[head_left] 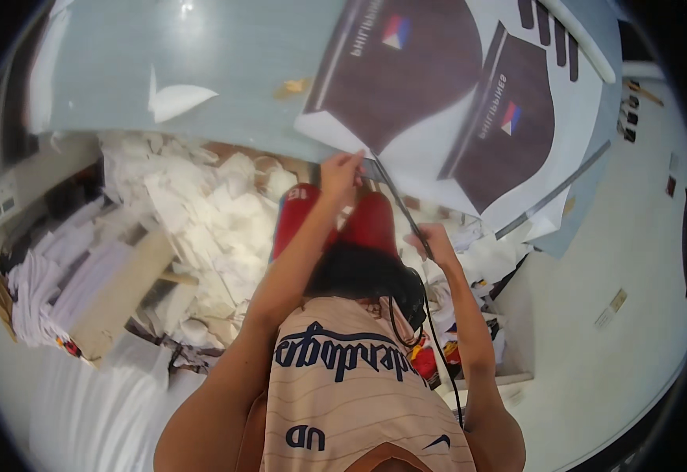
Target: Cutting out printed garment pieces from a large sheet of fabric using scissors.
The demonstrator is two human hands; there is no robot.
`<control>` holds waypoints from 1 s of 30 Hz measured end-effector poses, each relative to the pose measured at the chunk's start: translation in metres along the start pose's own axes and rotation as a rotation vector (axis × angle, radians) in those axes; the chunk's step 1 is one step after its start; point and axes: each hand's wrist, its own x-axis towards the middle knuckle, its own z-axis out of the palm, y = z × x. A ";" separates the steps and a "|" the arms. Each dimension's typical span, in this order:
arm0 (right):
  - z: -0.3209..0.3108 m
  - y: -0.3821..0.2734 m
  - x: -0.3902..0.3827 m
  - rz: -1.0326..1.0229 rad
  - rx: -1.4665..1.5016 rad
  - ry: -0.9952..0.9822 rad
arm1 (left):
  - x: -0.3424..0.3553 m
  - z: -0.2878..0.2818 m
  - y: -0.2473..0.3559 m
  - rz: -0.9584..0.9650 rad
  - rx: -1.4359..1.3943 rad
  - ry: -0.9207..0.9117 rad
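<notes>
Left hand: fingers pinched on the near edge of the large printed sheet. Right hand: closed around a thin dark strip running up to that same edge. The sheet, bearing dark garment-shaped prints, lies on the pale table. Below the table edge, left of the sheet, a heap of white paper scraps covers the floor.

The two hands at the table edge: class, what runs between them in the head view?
In the head view a thin dark strip runs slanting from the left hand down to the right hand; red shorts show beneath it.
</notes>
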 end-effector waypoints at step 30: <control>-0.053 -0.140 0.114 -0.010 -0.270 -0.292 | -0.003 -0.021 0.006 0.025 -0.105 -0.126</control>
